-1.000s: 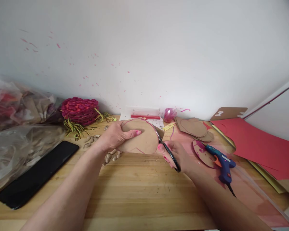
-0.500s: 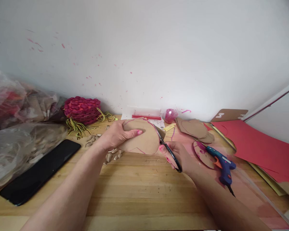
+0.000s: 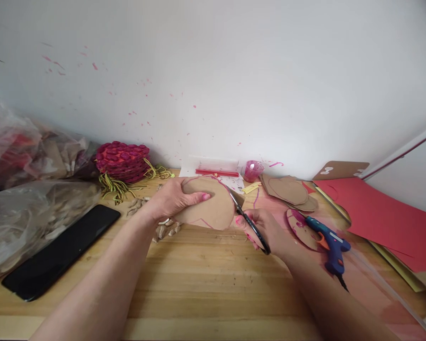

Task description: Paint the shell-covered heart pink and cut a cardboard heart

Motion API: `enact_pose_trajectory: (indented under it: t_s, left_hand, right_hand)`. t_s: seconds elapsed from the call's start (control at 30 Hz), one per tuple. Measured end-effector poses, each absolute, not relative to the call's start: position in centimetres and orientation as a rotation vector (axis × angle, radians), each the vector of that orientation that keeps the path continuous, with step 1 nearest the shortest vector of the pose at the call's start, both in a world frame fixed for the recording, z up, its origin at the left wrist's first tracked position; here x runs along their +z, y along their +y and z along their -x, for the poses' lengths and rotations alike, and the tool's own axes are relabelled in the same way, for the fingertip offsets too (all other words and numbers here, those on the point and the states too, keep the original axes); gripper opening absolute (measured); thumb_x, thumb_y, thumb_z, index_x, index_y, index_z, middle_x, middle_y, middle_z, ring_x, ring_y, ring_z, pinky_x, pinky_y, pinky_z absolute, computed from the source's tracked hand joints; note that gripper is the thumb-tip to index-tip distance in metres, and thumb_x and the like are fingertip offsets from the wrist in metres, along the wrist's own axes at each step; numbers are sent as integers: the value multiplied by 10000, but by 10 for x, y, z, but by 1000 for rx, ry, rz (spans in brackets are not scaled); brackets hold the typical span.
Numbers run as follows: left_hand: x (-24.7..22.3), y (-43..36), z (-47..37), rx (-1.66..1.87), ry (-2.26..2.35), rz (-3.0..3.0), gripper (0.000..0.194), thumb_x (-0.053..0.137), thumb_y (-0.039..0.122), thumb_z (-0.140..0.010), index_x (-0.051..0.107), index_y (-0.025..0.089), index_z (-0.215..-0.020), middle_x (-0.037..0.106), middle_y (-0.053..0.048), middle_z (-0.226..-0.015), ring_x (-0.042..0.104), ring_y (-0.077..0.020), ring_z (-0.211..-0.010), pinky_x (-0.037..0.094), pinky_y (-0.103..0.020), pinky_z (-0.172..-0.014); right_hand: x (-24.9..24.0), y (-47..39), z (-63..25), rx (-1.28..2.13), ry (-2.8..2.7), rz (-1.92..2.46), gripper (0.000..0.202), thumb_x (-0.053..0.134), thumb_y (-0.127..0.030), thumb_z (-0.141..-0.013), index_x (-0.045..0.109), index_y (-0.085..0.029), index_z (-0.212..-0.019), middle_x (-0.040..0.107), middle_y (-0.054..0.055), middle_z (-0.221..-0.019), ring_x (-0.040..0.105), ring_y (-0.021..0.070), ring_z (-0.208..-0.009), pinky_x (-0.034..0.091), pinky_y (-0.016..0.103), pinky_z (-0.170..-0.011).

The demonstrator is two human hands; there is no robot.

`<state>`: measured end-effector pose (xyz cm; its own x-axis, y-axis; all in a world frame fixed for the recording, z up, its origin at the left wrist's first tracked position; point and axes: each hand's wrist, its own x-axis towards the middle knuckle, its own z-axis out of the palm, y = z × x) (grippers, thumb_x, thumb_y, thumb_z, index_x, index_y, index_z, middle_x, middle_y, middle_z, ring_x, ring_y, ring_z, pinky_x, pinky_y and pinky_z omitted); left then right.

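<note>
Barely shifts since the earlier frame; pinches cardboard (image 3: 216, 208) in nearly closed left hand (image 3: 168, 200), curls right hand (image 3: 264, 229) around scissors (image 3: 249, 221). Leaves cardboard seemingly part-cut beside right hand, with purple outline (image 3: 208, 223) uncut nearer left.

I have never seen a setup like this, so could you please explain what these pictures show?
There is no robot here: these are a person's bare hands, and every picture comes from one camera on that person's head, looking forward and down.

The left hand holds a flat brown piece with purple outlines. The right hand holds scissors, their blades at the piece's right edge.

On the wooden table, a black phone, plastic bags and a magenta bumpy object lie to the left. A blue glue gun, brown cutouts and red sheets lie to the right.
</note>
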<state>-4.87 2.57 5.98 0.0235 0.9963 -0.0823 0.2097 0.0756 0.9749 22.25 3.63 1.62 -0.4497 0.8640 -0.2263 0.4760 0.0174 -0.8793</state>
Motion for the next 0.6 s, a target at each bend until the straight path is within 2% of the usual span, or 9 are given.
enact_pose_trajectory:
  t_s: [0.27, 0.43, 0.6]
  left_hand:
    - [62, 26, 51, 1013, 1377, -1316, 553, 900, 519, -599, 780, 147, -990, 797, -133, -921, 726, -244, -765, 566, -292, -592]
    - [62, 27, 53, 1010, 1376, -1342, 563, 891, 530, -602, 781, 148, -1000, 796, -137, -954, 724, -248, -792, 576, -309, -621]
    - [62, 25, 51, 957, 1338, -1369, 547, 881, 529, -614, 797, 173, -1020, 798, -122, -983, 728, -260, -831, 589, -334, -678]
  right_hand:
    - [30, 37, -221, 1284, -2050, 1303, 515, 677, -577, -833, 397, -205, -613, 348, -62, -511, 332, 69, -428, 228, 234, -413]
    - [27, 35, -221, 1320, -2027, 1329, 448, 651, -565, -858, 474, -194, -678, 423, -57, -543, 368, 71, -423, 265, 227, -413]
    - [14, 37, -224, 1382, -1997, 1382, 424, 649, -557, -861, 479, -199, -710, 443, -55, -557, 447, 100, -426, 336, 230, -405]
